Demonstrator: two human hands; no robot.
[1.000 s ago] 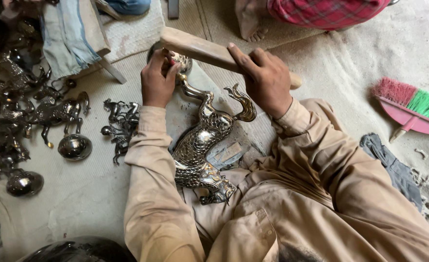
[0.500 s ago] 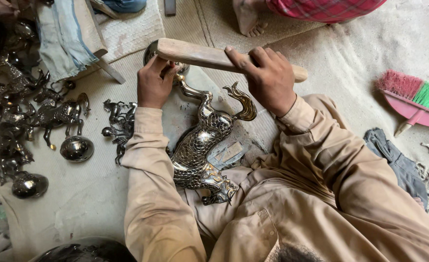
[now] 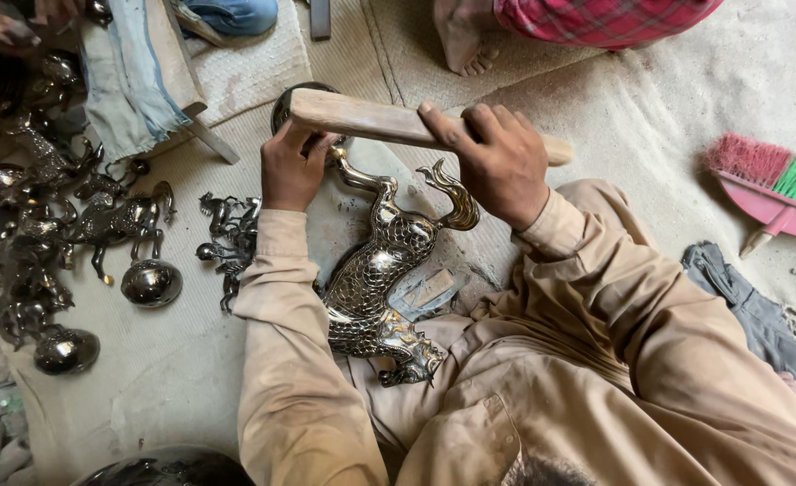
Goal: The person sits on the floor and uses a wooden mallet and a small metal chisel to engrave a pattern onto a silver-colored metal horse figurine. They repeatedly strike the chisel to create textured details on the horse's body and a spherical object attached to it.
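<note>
No packages, labels or signs lay in my view. My right hand had its grip closed around the wooden mallet, held level over the far end of the silver dragon figure. That figure lay across my lap on the floor mat, scaled body shining, its head toward me. My left hand had its grip curled onto the figure's far end, under the mallet's head. Compared with half a second before, both hands and the mallet had barely shifted. To the left a heap of small metal figurines cluttered the floor; a pink and green brush lay well apart on the right.
</note>
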